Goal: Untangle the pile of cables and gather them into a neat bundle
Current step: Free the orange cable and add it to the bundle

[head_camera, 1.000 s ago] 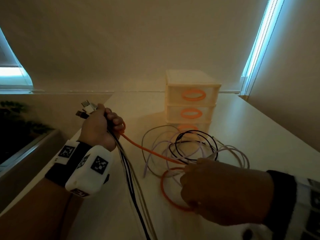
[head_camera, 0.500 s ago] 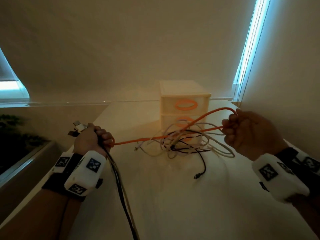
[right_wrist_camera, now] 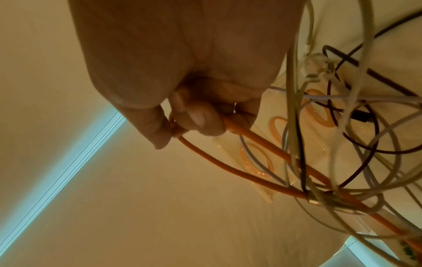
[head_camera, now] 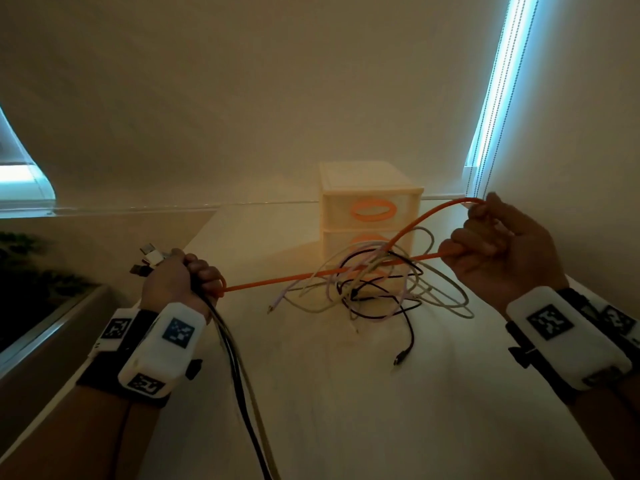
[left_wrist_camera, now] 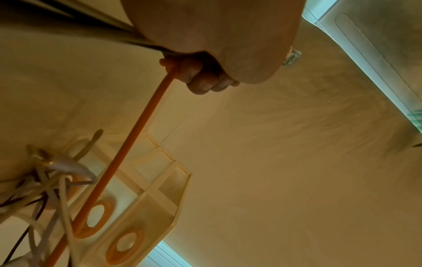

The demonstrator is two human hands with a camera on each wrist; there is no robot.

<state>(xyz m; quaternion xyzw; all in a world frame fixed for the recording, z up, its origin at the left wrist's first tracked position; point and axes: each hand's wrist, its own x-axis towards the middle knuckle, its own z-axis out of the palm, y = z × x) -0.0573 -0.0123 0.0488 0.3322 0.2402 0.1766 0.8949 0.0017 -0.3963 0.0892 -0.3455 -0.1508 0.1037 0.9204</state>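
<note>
My left hand is raised at the left and grips a bunch of cables; their plugs stick out above the fist and black and beige strands hang below it. An orange cable runs taut from that fist through the tangle to my right hand, which grips a loop of it up at the right. The tangle of white, lilac and black cables hangs from the orange cable and partly lies on the table; a black plug end rests on the surface.
A small cream drawer unit with orange oval handles stands right behind the tangle. The pale table ends at the left along a dark ledge with plants. A wall and a blind with bead cords close the right side.
My right hand took the orange cable off the table and lifted it up to the right, pulling it taut and dragging the tangle up. The left hand kept its grip.
</note>
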